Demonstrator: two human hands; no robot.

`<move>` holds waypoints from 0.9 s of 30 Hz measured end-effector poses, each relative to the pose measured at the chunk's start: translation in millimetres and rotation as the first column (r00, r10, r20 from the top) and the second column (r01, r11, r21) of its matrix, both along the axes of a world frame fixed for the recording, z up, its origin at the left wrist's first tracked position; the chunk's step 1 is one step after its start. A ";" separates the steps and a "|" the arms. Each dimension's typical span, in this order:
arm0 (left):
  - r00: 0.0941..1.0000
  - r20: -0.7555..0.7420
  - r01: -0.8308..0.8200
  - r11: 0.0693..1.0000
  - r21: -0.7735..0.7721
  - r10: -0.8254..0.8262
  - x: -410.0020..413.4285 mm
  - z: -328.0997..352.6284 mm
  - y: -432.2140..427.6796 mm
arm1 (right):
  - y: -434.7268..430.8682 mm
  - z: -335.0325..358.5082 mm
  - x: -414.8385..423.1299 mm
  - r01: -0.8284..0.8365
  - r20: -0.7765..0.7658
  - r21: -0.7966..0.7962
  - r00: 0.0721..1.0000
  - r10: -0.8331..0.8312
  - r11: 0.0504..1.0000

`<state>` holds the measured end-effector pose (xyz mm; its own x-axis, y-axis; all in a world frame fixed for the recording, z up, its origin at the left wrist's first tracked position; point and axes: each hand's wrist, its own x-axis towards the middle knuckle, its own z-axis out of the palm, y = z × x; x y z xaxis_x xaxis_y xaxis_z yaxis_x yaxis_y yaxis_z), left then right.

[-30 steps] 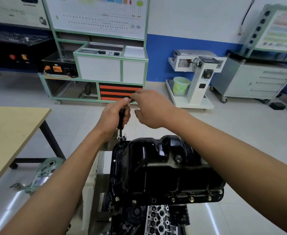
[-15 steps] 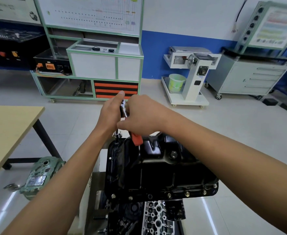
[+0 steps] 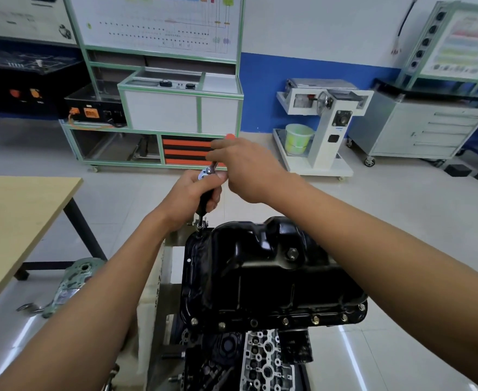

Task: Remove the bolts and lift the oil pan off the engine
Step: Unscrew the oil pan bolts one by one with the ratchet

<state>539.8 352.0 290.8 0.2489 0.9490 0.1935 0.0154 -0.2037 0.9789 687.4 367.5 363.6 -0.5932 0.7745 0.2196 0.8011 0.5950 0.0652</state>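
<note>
Oil pan (image 3: 260,283): black, lower centre of frame, seated on the upturned engine (image 3: 263,359), which runs off the bottom edge. Pan not lifted; flange flat against the block as far as it shows.

Your left hand (image 3: 192,196), centre frame just above the pan's far left corner, is wrapped round the black upright shaft of the ratchet (image 3: 205,174), steadying it. Your right hand (image 3: 246,170), just to the right and a little higher, is closed round the ratchet handle; only the orange handle tip (image 3: 230,136) pokes past your fingers.

Socket (image 3: 200,225) sits down on the flange at that far left corner. Whether it is fully on the bolt head cannot be told.

Bolts (image 3: 284,321): a row of them in the near flange edge, lower centre. Drain plug (image 3: 292,253) in the pan's side wall.

Step in hand, by my reading: unbolting, early to middle, working the far corner fastener.

Next move calls for you to keep the shaft plumb with the left while the right swings the handle, then lift the freed bolt clear before shifting to the next. A tilted socket risks slipping off the head.
</note>
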 end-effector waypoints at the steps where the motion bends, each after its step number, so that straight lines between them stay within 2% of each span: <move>1: 1.000 0.008 0.013 1.000 0.002 -0.013 0.3 -0.1 -0.8 | 0.2 -3.7 -0.4 -0.038 -0.019 -0.014 0.999 0.037 0.999; 6: 0.999 0.037 0.003 1.000 -0.004 -0.003 -0.6 -0.2 -5.7 | -5.2 -11.9 4.4 -0.058 -0.073 -0.014 0.996 0.056 0.998; 10: 0.978 0.108 -0.165 0.978 -0.130 0.179 4.0 0.4 -3.4 | -19.8 1.2 4.9 0.117 0.025 0.014 0.993 -0.117 0.993; 13: 0.956 0.091 -0.265 0.955 -0.132 0.278 6.6 0.1 1.3 | -36.4 12.2 2.9 0.186 0.095 0.022 0.978 -0.188 0.982; 15: 0.952 0.048 -0.296 0.951 -0.090 0.301 9.3 -0.8 3.0 | -43.9 15.9 0.7 0.182 0.061 -0.048 0.982 -0.179 0.982; 19: 0.947 0.076 -0.306 0.949 -0.081 0.312 16.1 -3.4 3.0 | -49.0 20.6 -4.9 0.083 -0.107 -0.344 0.986 -0.126 0.935; 21: 0.942 0.066 -0.325 0.942 -0.079 0.330 14.9 -2.7 4.0 | -44.6 22.5 -3.9 0.090 -0.088 -0.383 0.987 -0.134 0.919; 23: 0.951 0.042 -0.305 0.951 -0.046 0.307 12.2 -1.2 5.3 | -37.4 21.9 -0.1 0.151 -0.023 -0.325 0.986 -0.167 0.934; 27: 0.970 0.044 -0.238 0.970 -0.041 0.239 10.4 3.9 4.0 | -31.7 19.4 2.6 0.217 0.092 -0.022 0.972 -0.215 0.976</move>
<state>550.1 356.0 294.7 0.0056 0.9863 0.1649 0.0115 -0.1649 0.9862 690.0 335.8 382.9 -0.4271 0.8921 0.1476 0.9028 0.4115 0.1253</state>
